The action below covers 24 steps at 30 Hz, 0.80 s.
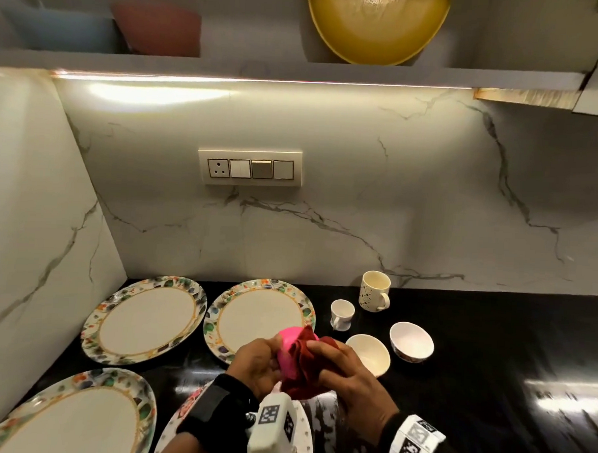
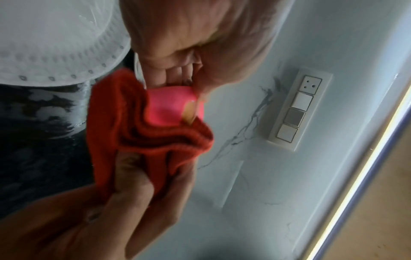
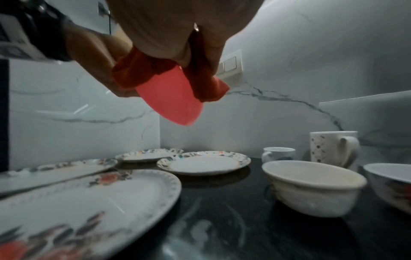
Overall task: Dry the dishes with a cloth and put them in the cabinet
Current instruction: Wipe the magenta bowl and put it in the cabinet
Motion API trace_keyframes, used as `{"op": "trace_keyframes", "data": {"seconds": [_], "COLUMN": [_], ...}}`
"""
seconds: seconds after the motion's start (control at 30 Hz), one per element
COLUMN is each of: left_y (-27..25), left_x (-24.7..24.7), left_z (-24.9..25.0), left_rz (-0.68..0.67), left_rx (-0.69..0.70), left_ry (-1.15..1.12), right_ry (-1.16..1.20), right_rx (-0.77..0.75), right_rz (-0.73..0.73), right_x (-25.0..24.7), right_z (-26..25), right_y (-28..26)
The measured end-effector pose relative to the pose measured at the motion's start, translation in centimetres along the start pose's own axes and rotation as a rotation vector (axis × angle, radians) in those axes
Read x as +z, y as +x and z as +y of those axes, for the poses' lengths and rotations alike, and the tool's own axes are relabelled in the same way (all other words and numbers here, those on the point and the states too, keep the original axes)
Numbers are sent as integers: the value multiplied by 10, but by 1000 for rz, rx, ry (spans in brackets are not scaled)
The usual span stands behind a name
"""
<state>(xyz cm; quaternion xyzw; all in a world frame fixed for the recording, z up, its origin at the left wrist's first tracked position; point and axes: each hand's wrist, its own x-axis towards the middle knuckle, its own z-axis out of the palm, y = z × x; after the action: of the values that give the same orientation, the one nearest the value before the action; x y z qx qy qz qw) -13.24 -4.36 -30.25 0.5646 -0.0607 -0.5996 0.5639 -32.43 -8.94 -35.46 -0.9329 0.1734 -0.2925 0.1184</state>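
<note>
Above the black counter [image 1: 491,337], in front of the nearer plates, I see both hands working one pink bowl [image 1: 287,350]. It is small, smooth, plain plastic-looking, bright pink, tilted on its side. Left hand [image 1: 255,365] has its fingers curled round the bowl's rim. Right hand [image 1: 350,382] is bunched on a dark red cloth [image 1: 301,373], pressing it into the bowl; folds of cloth spill over the rim. On the counter to the right: cream bowl [image 1: 369,354], white bowl [image 1: 412,341], small cup [image 1: 341,313], tall mug [image 1: 374,291]. Yellow bowl [image 1: 376,24] sits on the shelf above.
</note>
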Motion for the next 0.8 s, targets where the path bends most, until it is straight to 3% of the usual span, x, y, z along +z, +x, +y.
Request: {"op": "trace_keyframes", "data": {"seconds": [0.1,0.2,0.27,0.37,0.43,0.6,0.8], "left_y": [2,3,2,0,-1,0,4], "left_x": [-6,-13,-12,-1,8,22,25], "left_z": [1,3,4,7,10,-2,-30], "left_rz": [20,17,-1,-77,-76,-22,-61], "left_rx": [-4,33,48,78,147,288,418], "left_ry": [-58,-63,-59,-42,-54,-142,37], "right_ry": [16,52,109,128,128,356,1011], "right_rx": [45,194,202,82,131,596,1171], "right_rz": [-3,153,234,11,-91,167,205], "right_x": [-3,-21,-42,-67,-62,-27,-19], "right_z": [23,32,31,24,25,6,1], "right_y": [-14,-7,15,51,61,62,68]}}
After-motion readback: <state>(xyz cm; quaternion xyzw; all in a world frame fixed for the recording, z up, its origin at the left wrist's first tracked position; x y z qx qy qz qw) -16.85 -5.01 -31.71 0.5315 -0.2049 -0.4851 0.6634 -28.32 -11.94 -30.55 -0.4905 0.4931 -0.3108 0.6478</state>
